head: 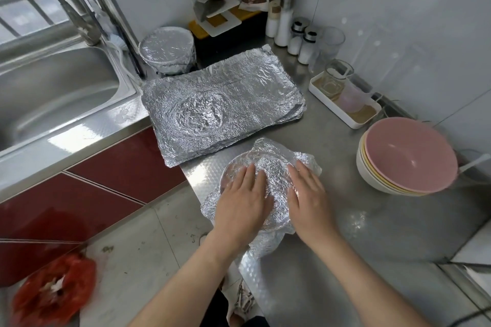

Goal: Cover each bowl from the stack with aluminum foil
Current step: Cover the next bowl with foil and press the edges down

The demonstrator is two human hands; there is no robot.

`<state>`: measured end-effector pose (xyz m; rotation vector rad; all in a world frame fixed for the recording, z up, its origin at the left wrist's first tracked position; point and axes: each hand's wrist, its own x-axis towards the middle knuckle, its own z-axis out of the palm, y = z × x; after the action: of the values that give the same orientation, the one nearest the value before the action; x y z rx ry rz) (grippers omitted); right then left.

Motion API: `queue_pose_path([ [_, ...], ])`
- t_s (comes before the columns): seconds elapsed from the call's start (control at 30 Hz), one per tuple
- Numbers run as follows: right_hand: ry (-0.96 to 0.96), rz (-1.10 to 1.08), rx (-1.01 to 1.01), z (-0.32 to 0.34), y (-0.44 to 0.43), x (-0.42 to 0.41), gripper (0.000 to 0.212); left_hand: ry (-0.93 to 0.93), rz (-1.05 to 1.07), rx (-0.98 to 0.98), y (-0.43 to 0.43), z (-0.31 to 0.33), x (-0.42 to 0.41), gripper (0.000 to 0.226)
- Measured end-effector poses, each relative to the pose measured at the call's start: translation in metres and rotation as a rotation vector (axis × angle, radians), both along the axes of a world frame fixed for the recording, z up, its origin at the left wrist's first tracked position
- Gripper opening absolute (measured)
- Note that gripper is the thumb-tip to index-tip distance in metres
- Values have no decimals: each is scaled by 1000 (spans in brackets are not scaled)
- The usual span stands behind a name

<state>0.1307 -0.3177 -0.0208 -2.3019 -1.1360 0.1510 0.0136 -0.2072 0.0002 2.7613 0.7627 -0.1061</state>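
Near the tabletop's point(358, 241) front left edge sits a foil-draped bowl point(269, 171). The left hand point(243, 202) and right hand point(309, 194) press flat on its foil, fingers straight, gripping nothing. The stack of bowls point(406, 159) stands at the right edge. Spare foil sheets point(239, 93) lie farther back, beside the sink point(53, 87).

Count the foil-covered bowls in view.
2. One covered bowl stands at the back beside the sink; a second bowl sits near the counter edge under the left hand and right hand. The bowl stack at right is uncovered.
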Motion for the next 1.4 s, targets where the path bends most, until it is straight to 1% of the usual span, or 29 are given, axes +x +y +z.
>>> queue_pose_path([
  [0.07,-18,-111,91,7,-5,0,35,-202,73,78,8,3,-7,38],
  [0.1,24,-178,123,13,-8,0,27,-266,153,96,14,4,-13,31],
  [0.17,216,-301,123,24,-14,-2,9,-281,315,24,25,8,-24,26],
  [0.2,322,-340,94,26,-16,-4,4,-262,366,-42,29,7,-29,25],
  [0.23,385,-361,55,26,-18,-6,6,-252,393,-104,32,5,-32,23],
  [0.27,402,-373,22,26,-20,-10,6,-255,401,-147,33,4,-35,20],
  [0.37,376,-418,-51,27,-19,-16,4,-272,388,-167,28,8,-42,14],
  [0.43,352,-439,-87,30,-14,-13,6,-219,348,-165,23,12,-50,21],
  [0.53,299,-434,-177,33,-3,-2,8,-116,229,-152,15,11,-61,26],
  [0.6,244,-445,-207,37,7,2,10,-99,152,-183,12,13,-66,24],
  [0.7,176,-443,-226,37,20,6,12,-87,94,-205,14,16,-66,23],
  [0.77,148,-425,-247,39,27,6,13,-117,131,-194,18,19,-64,22],
  [0.87,128,-386,-235,40,32,8,13,-275,229,-187,29,27,-54,19],
  [0.9,115,-361,-219,39,36,11,12,-295,265,-176,36,27,-47,21],
  [1.0,66,-268,-151,36,45,16,14,-234,358,-188,52,23,-26,27],
  [1.07,37,-212,-135,33,51,20,14,-193,390,-184,54,19,-20,24],
  [1.13,61,-178,-122,27,56,26,14,-164,419,-166,53,16,-17,26],
  [1.2,79,-165,-122,26,57,26,14,-147,422,-161,50,16,-17,29],
  [1.3,49,-132,-123,23,59,26,15,-133,396,-154,52,14,-14,29],
  [1.4,24,-158,-144,22,61,23,16,-110,368,-150,55,12,-14,28],
])
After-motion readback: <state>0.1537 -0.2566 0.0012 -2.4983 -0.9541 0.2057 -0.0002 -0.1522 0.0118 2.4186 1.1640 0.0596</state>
